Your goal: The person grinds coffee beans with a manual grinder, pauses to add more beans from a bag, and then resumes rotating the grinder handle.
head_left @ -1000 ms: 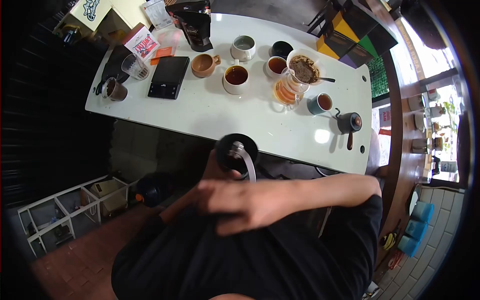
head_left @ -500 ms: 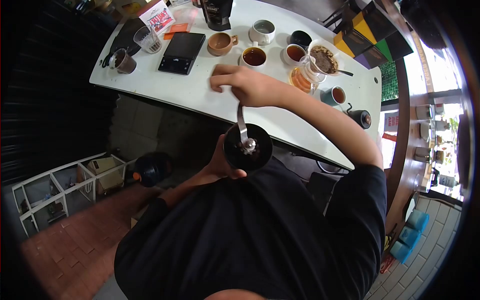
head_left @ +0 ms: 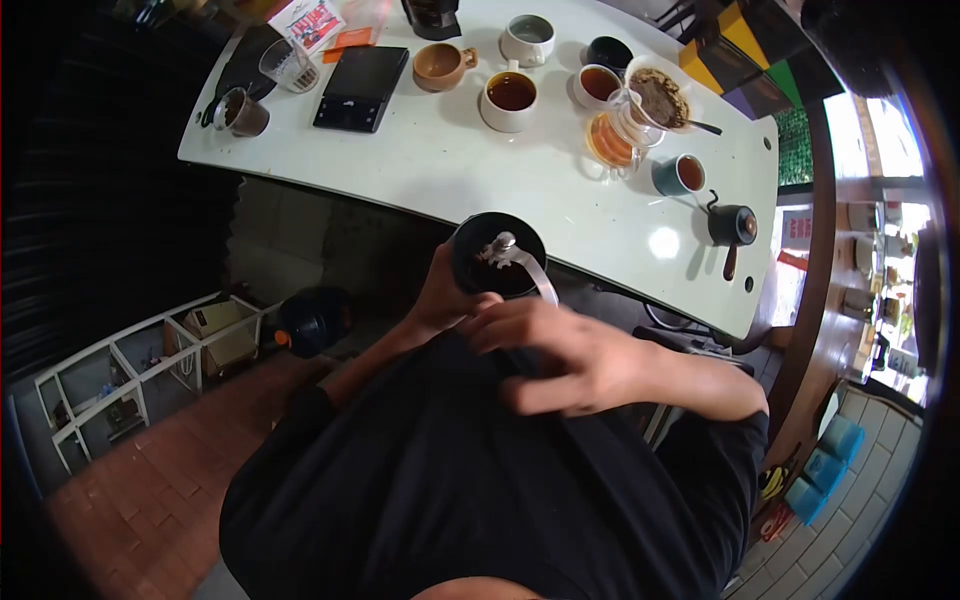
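Note:
Close to my chest, my left hand (head_left: 440, 292) is wrapped around the side of a black hand coffee grinder (head_left: 466, 248), seen from above with its top tilted toward me. A few dark bits lie inside it around the central shaft. The grinder's metal crank (head_left: 532, 268) runs from the silver centre nut toward me. At the crank's outer end, my right hand (head_left: 575, 362) is curled over the knob, which its fingers hide; the hand is slightly blurred.
On the white table (head_left: 400, 172) stand a black scale (head_left: 362, 90), a brown cup (head_left: 438, 66), a white cup of dark liquid (head_left: 510, 112), a dripper with wet grounds (head_left: 657, 98) over a glass server (head_left: 608, 142), a teal cup (head_left: 668, 178) and a black kettle (head_left: 733, 226).
My right hand has swung the crank from the table side of the grinder round to the side near my chest. My left hand still holds the grinder, and the view has shifted slightly.

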The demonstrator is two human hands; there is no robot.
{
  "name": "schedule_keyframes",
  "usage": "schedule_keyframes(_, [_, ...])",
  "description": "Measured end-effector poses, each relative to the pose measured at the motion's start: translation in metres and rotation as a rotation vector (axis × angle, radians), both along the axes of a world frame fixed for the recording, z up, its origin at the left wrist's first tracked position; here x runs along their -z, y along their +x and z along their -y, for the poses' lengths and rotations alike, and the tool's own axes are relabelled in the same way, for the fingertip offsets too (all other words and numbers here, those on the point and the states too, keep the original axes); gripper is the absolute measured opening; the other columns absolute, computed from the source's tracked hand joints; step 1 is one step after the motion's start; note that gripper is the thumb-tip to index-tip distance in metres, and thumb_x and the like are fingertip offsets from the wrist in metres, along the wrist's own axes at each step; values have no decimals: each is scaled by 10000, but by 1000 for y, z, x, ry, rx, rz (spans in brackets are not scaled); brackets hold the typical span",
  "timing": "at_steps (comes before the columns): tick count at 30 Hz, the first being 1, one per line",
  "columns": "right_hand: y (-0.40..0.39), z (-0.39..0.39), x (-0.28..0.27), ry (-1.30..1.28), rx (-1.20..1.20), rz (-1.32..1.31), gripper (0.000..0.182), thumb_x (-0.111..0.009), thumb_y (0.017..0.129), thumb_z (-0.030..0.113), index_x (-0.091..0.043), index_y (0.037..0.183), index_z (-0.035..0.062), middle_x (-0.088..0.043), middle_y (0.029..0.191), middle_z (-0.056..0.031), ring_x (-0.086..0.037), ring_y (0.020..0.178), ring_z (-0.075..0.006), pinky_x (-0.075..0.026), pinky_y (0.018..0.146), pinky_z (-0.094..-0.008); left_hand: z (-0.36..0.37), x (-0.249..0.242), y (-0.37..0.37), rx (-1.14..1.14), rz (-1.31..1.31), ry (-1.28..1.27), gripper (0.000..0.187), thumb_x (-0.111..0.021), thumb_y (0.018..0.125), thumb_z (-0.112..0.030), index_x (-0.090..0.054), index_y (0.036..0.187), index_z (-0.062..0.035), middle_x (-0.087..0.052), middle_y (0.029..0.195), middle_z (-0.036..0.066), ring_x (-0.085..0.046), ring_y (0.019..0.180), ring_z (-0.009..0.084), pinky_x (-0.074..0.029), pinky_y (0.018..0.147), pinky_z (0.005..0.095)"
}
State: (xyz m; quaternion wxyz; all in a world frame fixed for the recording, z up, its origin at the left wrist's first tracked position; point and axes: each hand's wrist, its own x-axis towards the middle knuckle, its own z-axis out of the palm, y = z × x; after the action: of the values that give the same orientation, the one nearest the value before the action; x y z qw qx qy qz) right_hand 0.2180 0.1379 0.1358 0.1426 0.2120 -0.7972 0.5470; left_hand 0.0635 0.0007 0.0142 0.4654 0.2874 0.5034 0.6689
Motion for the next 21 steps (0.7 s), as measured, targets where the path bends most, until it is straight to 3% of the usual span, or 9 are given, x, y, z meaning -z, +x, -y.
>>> schedule_keyframes(1, [-9, 6, 5, 138, -76, -115, 319, -773, 775, 60, -652, 1070, 57, -556, 1267, -234, -548, 1261, -465, -526, 1024, -489, -10, -3, 5, 14, -45, 23, 812, -958, 667, -444, -591, 1243, -5, -694, 1091, 32, -646, 995, 103, -542, 886, 301])
schedule_keyframes(4, [-54, 31, 2, 242, -145, -281, 255, -704, 825, 142, -676, 1074, 97, -529, 1251, -215, -552, 1245, -448, -605, 907, -447, -18, 17, 8, 125, -152, 70, 777, -959, 676, -399, -599, 1255, -28, -707, 1081, 21, -658, 995, 84, -550, 879, 294])
schedule_keyframes(6, [-92, 34, -6, 321, -208, -315, 294, -671, 825, 140, -689, 1115, 91, -539, 1200, -205, -576, 1199, -394, -616, 867, -410, -10, 21, 24, -60, 425, -199, 734, -902, 756, -256, -550, 1357, -24, -654, 1283, 84, -633, 1169, 171, -514, 977, 341])
schedule_keyframes(7, [-108, 31, -8, 344, -217, -325, 299, -673, 813, 107, -687, 1110, 79, -542, 1190, -201, -591, 1157, -381, -608, 870, -410, -8, 22, 23, -54, 419, -204, 734, -902, 756, -256, -550, 1357, -24, -654, 1283, 84, -633, 1169, 171, -514, 977, 341])
schedule_keyframes(10, [-147, 14, 3, 393, -175, -266, 279, -672, 772, -2, -665, 1047, 41, -556, 1141, -181, -625, 1035, -360, -583, 854, -421, -1, 24, 8, 153, -512, 31, 911, -900, 686, -610, -591, 1326, -39, -669, 1218, 90, -649, 1132, 187, -525, 975, 359])
schedule_keyframes(14, [-174, 10, 17, 367, -258, -118, 185, -630, 762, -65, -578, 922, 12, -579, 1021, -153, -654, 986, -353, -552, 756, -444, 1, 30, 8, 175, -18, 26, 1030, -939, 636, -589, -515, 1355, 12, -627, 1248, 106, -601, 1159, 188, -487, 1006, 373])
schedule_keyframes(18, [-189, -46, 49, 261, -160, -40, 310, -548, 731, -122, -557, 1004, 26, -587, 977, -161, -627, 969, -397, -490, 812, -467, 2, 7, 7, 44, -191, 159, 933, -957, 620, -563, -596, 1247, 27, -672, 1141, 93, -655, 1048, 188, -533, 924, 350])
schedule_keyframes(20, [-170, -92, 83, 403, 20, 133, 399, -505, 710, -140, -564, 1069, 24, -608, 1032, -166, -611, 1016, -408, -471, 870, -469, 15, 33, -2, 100, -110, 119, 940, -898, 657, -649, -596, 1228, 33, -698, 1082, 103, -684, 980, 189, -560, 870, 335])
schedule_keyframes(21, [-150, -106, 94, 386, 52, 168, 413, -460, 701, -145, -554, 1069, 17, -601, 1032, -169, -605, 1040, -408, -468, 892, -479, 19, 40, -7, 131, 50, 111, 1017, -815, 700, -718, -525, 1328, 27, -673, 1163, 133, -668, 1053, 215, -556, 923, 366])
